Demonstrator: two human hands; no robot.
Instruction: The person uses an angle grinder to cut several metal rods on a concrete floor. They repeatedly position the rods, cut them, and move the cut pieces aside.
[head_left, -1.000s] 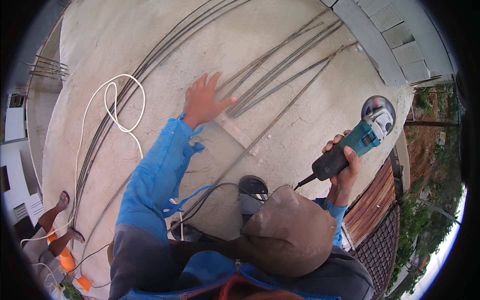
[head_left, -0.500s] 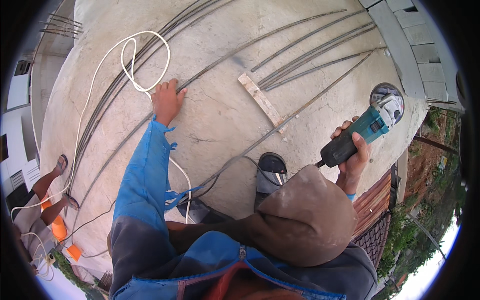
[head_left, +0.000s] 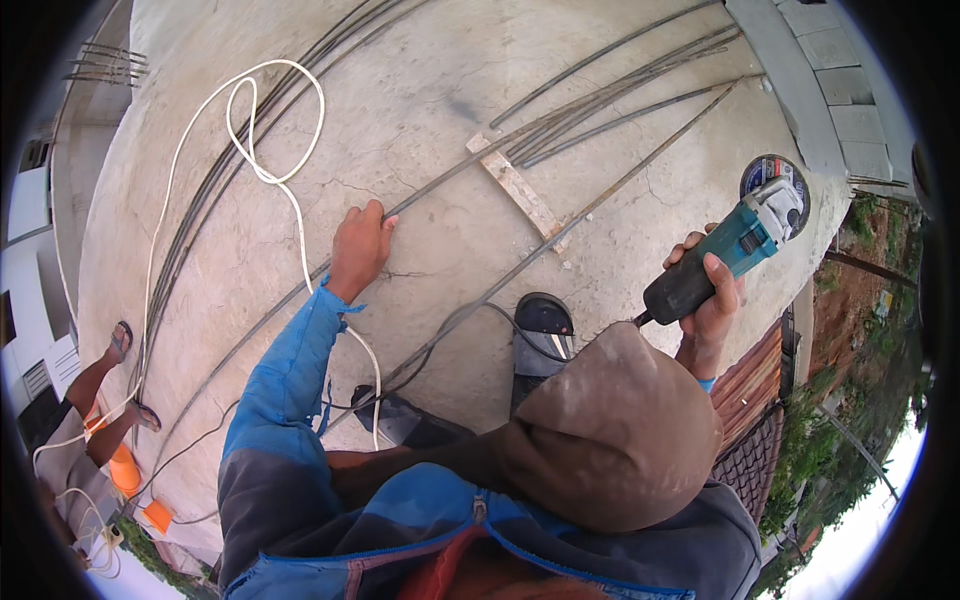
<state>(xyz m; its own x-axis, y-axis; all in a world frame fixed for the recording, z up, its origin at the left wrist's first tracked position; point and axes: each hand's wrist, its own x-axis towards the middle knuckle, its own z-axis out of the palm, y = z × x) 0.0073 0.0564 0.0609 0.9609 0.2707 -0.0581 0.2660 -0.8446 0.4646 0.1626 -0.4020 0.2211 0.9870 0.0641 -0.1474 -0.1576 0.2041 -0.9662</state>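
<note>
My left hand [head_left: 361, 250] is closed round a long steel rebar [head_left: 432, 186], which runs from the lower left up to the far right. The rebar now crosses the far end of a wooden strip [head_left: 522, 198] on the concrete. In my right hand [head_left: 708, 290] is a teal and black angle grinder [head_left: 735, 245], gripped by its body. Its disc [head_left: 776, 192] points away from me, apart from the bars. Another rebar [head_left: 600, 202] lies across the near end of the strip, between my two hands. Several shorter bars [head_left: 600, 103] rest near the strip's far end.
A bundle of long rebars [head_left: 215, 180] curves along the left, with a looped white cable [head_left: 290, 184] over it. My sandalled foot [head_left: 543, 330] stands beside a black cord [head_left: 497, 309]. At far left are another person's legs [head_left: 95, 380]. The slab's edge drops off at right.
My left hand has moved right and toward me with the rebar, whose far part has shifted onto the wooden strip beside the shorter bars. The grinder stays nearly in place.
</note>
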